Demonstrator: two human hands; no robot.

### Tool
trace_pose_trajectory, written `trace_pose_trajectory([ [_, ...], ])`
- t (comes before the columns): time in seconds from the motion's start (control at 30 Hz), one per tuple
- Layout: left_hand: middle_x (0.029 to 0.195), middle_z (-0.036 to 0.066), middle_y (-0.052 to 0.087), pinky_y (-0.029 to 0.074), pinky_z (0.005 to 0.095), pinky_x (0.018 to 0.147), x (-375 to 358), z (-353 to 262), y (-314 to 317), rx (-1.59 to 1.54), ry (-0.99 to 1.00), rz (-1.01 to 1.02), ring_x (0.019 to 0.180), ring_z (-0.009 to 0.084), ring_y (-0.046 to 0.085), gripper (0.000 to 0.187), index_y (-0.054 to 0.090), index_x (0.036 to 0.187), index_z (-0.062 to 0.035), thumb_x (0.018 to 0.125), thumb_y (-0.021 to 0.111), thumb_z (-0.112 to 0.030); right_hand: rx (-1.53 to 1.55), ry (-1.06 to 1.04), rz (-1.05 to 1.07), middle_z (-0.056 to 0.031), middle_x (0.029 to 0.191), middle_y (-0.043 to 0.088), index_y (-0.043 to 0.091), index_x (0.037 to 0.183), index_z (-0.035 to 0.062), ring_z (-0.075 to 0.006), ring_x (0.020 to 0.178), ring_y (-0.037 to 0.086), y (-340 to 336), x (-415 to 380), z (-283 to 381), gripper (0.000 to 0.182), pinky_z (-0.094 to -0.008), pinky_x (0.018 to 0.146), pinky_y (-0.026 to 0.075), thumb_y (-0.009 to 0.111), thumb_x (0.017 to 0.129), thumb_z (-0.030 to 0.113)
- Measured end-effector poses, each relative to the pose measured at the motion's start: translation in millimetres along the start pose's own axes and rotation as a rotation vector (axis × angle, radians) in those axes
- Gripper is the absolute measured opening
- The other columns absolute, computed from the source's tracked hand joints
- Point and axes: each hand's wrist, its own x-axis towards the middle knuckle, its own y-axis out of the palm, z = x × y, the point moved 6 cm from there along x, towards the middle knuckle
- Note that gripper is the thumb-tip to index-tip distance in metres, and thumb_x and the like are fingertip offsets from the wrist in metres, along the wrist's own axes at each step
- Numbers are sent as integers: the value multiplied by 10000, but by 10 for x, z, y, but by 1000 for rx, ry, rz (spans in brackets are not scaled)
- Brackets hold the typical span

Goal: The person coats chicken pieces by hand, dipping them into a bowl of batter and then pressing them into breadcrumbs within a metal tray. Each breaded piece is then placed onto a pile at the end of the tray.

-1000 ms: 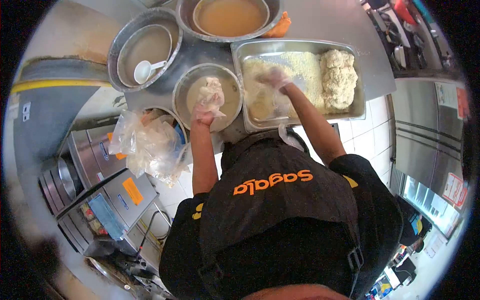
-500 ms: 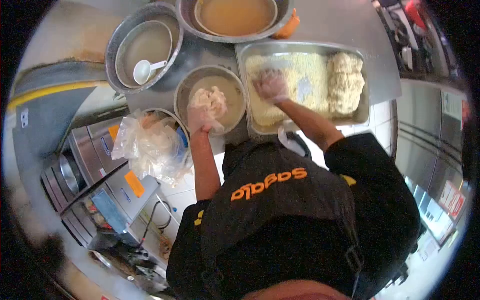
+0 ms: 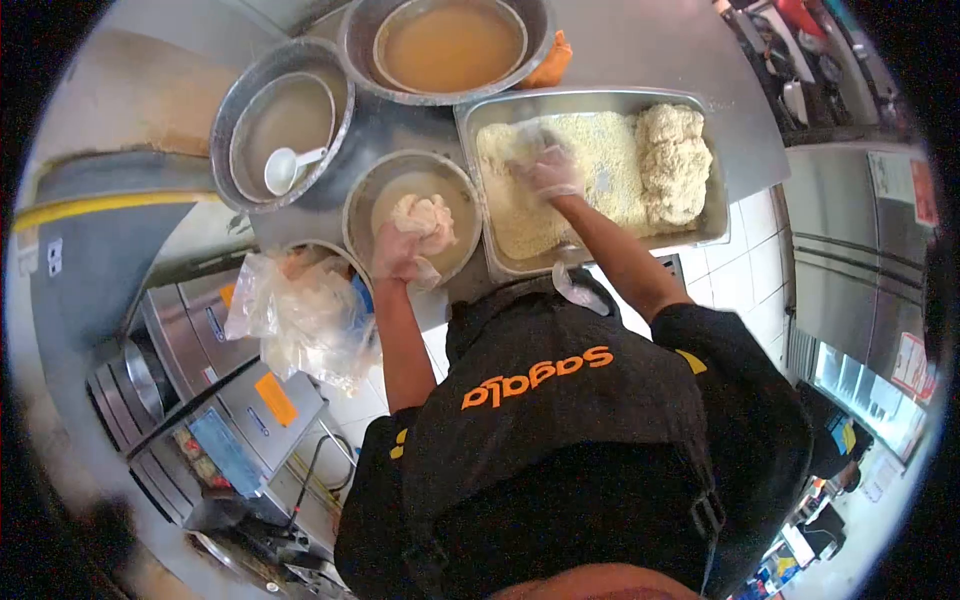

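My left hand [image 3: 398,254], in a clear glove, grips pale raw meat [image 3: 425,220] over a round bowl [image 3: 365,185] of cloudy liquid. Over the left part of a rectangular metal tray [image 3: 590,96], my right hand [image 3: 550,168], also gloved, is at the yellowish crumbs [image 3: 600,140]; its fingers are smeared by motion. Thickly coated pieces [image 3: 675,165] are heaped at the tray's right end.
A large bowl of orange-brown liquid [image 3: 455,45] stands at the back, beside an orange cloth [image 3: 550,62]. A white scoop [image 3: 290,168] rests in the left bowl [image 3: 228,120]. Plastic bags [image 3: 300,310] fill a container near my left forearm. Another person [image 3: 835,435] is at lower right.
The view has shifted slightly. My left hand still grips the meat, now turned a little over the bowl. My right hand remains at the crumbs, its fingers in a different pose.
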Motion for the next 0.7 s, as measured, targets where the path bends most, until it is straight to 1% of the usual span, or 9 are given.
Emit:
trace_pose_trajectory([
  [0.1,1119,123,517,402,366,877,138,104,-233,644,81,105,1010,275,513,451,434,1165,-42,753,565,-168,350,-183,451,-152,1142,518,518,1149,71,-267,1013,497,-27,-152,-6,593,-361,898,373,580,729,485],
  [0.2,950,179,594,450,363,756,93,-78,-133,1344,276,-78,905,299,571,343,533,1033,2,745,575,-179,733,-237,475,-103,1099,563,580,1083,110,-206,992,523,325,-274,-276,495,-328,879,387,602,726,452],
  [0.3,976,211,568,434,393,775,300,123,-199,1534,48,3,919,349,543,344,553,976,-3,740,594,-250,542,-16,736,-125,1084,567,562,1110,121,-209,960,543,-12,-446,-238,483,-332,836,420,611,732,417],
  [0.4,985,214,566,434,399,785,162,-82,30,1632,-54,23,930,351,539,360,561,947,-1,729,608,-283,584,-59,576,-146,1042,583,561,1100,89,-223,929,560,-358,-397,-207,508,-344,798,441,616,724,426],
  [0.5,1005,217,559,436,398,797,86,-207,128,1725,-104,-16,942,350,537,345,568,927,1,722,614,-272,446,-64,379,-176,999,591,575,1058,67,-258,902,571,-586,-209,-343,504,-361,790,442,597,727,446],
  [0.6,1023,219,552,441,395,800,219,-97,-6,1750,-148,9,956,347,536,348,574,915,5,703,631,-265,31,-123,132,-197,988,583,580,1037,83,-298,902,568,-648,-74,-436,462,-381,782,442,570,744,439],
  [0.63,1016,221,554,439,401,800,279,-29,-78,1800,-164,61,962,342,536,339,575,934,4,707,614,-245,189,24,243,-194,1065,556,563,1070,55,-297,944,552,-944,-223,-228,498,-361,817,426,543,767,450],
  [0.7,1003,225,559,434,412,801,377,73,-197,1906,-197,174,975,333,538,330,576,971,0,713,582,-206,251,-64,289,-197,1064,555,562,1064,48,-301,955,547,-766,-330,-253,474,-361,824,422,520,783,428],
])
